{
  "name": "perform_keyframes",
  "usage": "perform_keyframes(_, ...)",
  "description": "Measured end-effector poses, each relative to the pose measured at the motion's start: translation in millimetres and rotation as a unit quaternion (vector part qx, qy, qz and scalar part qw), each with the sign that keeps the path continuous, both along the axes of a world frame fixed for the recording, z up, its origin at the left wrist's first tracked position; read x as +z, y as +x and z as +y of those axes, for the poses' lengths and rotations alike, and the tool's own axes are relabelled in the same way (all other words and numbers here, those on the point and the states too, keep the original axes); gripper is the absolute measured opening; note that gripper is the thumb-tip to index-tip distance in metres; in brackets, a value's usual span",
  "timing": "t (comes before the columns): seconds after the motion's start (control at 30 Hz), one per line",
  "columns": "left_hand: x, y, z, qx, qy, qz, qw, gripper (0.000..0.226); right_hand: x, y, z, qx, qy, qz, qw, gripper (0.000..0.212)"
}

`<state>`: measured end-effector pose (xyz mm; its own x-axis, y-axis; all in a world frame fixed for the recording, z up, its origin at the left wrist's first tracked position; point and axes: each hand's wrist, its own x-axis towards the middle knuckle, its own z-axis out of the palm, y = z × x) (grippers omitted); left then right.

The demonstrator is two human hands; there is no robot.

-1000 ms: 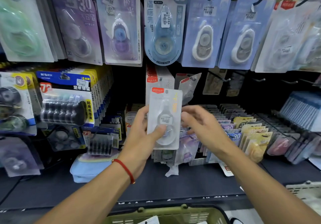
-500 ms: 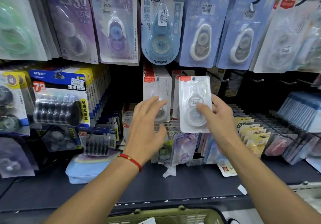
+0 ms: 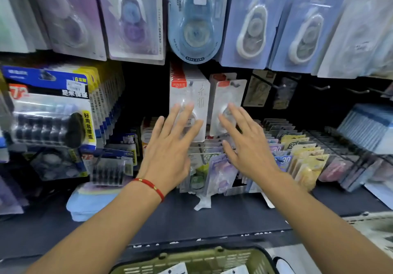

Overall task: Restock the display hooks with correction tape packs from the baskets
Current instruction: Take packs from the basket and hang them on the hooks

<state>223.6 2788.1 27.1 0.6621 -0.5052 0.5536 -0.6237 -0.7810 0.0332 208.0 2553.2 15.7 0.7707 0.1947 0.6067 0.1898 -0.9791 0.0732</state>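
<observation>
Two rows of white correction tape packs with red top labels hang on hooks at the middle of the display. My left hand point(image 3: 170, 144), fingers straight and spread, touches the front pack of the left row point(image 3: 192, 95). My right hand point(image 3: 244, 141), also flat and spread, touches the front pack of the right row point(image 3: 228, 95), which hangs on its hook. Neither hand holds anything. A green basket point(image 3: 191, 261) with white packs inside sits below at the bottom edge.
Large blister packs point(image 3: 191, 18) hang above. Blue and yellow multi-packs point(image 3: 53, 114) fill the left. Bare hooks point(image 3: 319, 86) stick out at right. Coloured packs point(image 3: 297, 152) stand in rows on the dark shelf point(image 3: 212, 216). A light blue pouch point(image 3: 85, 201) lies at left.
My right hand carried the white pack up to the right hook and let it go. Both hands now lie flat against the hanging packs.
</observation>
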Motion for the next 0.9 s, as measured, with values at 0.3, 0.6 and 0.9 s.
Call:
perform_keyframes(0.3, -13, 14, 0, 0.009, 0.003, -0.062, 0.998, 0.095, 7, 100, 4, -0.105, -0.014, 0.088, 0.990, 0.075)
perform_keyframes(0.6, -27, -9, 18, 0.020, 0.028, -0.033, 0.999, 0.105, 3, 78, -5, -0.067, 0.044, 0.098, 0.992, 0.056)
perform_keyframes(0.9, -113, -91, 68, 0.105, 0.113, 0.253, 0.955, 0.055, -121, -118, -34, -0.112, 0.135, 0.352, 0.920, 0.033)
